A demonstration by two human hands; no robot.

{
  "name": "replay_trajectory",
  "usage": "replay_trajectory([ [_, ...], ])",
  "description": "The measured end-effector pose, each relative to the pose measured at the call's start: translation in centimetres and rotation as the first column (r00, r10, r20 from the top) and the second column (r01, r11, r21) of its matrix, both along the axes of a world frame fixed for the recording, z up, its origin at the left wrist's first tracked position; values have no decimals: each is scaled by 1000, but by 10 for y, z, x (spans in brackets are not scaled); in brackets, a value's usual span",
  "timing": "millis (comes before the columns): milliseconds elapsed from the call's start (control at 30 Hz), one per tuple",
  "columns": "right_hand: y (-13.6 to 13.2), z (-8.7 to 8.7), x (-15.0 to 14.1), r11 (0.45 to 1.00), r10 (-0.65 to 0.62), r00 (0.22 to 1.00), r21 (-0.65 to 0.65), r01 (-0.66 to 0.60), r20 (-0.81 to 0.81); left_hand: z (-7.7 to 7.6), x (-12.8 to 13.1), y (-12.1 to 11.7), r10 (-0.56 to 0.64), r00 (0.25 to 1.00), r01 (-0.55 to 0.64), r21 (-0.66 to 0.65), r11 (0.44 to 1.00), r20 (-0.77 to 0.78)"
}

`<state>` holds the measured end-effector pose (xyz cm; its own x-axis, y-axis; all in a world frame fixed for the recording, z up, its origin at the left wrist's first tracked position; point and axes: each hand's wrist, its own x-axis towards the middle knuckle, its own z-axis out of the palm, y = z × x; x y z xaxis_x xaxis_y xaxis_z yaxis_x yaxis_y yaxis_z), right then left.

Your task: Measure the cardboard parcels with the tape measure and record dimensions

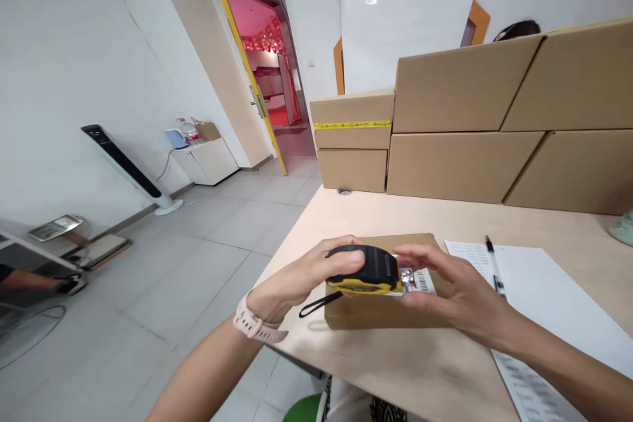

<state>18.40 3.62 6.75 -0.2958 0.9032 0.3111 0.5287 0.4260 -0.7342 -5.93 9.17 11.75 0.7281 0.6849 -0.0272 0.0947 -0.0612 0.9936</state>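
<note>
A black and yellow tape measure [368, 269] is gripped in my left hand [316, 270], thumb on top, with its wrist strap dangling to the left. Close to its right end is my right hand [445, 277], thumb and fingers apart around the metal hook end; whether they touch it I cannot tell. Under both hands a small brown cardboard box [386, 313] lies on the table, its white barcode label [422, 282] partly hidden. A pink watch band [257, 323] circles my left wrist.
Large cardboard boxes [465, 165] form a wall along the table's [420, 208] back. Paper sheets [548, 283] and a pen [494, 267] lie right. A tower fan [126, 161] and an open door [247, 66] stand left. Another person's arm [30, 280] shows far left; a head shows behind the boxes.
</note>
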Motion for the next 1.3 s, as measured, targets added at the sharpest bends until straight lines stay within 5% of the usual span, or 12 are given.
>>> replay_trajectory([
  [167, 11, 3, 3, 998, 41, 996, -43, -44, -73, -9, 1, 8, -33, 999, 29, -104, 994, -35],
  [333, 22, 5, 51, 955, -95, 983, -291, 47, -155, -19, -27, 17, 69, 997, -73, -119, 990, -37],
  [500, 34, -24, 99, 878, -277, 918, -464, 122, -283, -34, -67, 17, 213, 969, -229, -134, 964, -123],
  [667, 36, -53, 93, 922, -291, 927, -328, 206, -235, -49, -80, 17, 256, 947, -290, -168, 942, -196],
  [1033, 33, -78, 89, 955, -264, 949, 91, 282, -173, -56, -86, 45, 213, 950, -253, -161, 954, -230],
  [1300, 27, -80, 83, 950, -296, 948, 71, 305, -121, -51, -88, 57, 126, 958, -169, -152, 974, -259],
])
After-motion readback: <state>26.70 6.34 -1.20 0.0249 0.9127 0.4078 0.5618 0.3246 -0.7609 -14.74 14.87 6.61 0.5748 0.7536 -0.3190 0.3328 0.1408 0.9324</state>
